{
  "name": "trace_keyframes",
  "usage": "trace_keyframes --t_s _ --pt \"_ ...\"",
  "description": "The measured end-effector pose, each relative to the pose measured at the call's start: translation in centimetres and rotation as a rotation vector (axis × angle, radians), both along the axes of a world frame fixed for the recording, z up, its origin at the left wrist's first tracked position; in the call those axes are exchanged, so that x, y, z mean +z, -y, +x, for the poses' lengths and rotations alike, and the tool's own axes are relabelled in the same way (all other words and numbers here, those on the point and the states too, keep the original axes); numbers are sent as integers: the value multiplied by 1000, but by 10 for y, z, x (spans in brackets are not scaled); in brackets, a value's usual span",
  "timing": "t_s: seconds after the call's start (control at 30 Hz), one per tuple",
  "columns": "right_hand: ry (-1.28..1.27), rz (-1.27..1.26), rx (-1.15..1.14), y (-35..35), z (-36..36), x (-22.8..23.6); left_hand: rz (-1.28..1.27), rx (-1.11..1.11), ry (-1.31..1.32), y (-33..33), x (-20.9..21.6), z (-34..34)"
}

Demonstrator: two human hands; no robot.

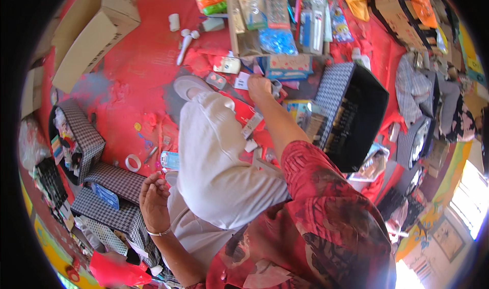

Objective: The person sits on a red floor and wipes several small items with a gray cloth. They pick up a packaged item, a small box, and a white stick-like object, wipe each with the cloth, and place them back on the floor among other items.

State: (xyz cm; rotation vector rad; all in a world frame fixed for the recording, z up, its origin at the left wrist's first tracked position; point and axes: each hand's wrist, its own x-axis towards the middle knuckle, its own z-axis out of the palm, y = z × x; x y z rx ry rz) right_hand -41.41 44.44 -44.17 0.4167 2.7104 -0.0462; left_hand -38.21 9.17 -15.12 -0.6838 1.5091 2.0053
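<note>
My right hand (261,88) reaches to the far middle, its fingers closed at the right edge of a small white card (241,80). What they grip, if anything, is hidden. A blue packet with a pale patterned top (289,67) lies just to its right, below the open cardboard box (234,26). My left hand (155,202) hovers at the lower left, fingers loosely curled and slightly apart, with nothing visible in it. Close to its fingertips is a blue-and-white package (170,160). A white tape roll (133,162) lies on the floor nearby.
Red sheeting (147,49) covers the floor. A houndstooth-patterned bin with a black inside (356,117) lies at right; similar bins (85,134) stand at left. A tall cardboard box (94,34) occupies the far left. A white massager-like tool (186,45) lies near the middle.
</note>
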Motion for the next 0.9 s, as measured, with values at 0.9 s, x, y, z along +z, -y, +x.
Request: trace_keyframes --t_s 0.9 --pt "210 -1408 -656 -62 23 69 -8 -6 -18 3 10 1"
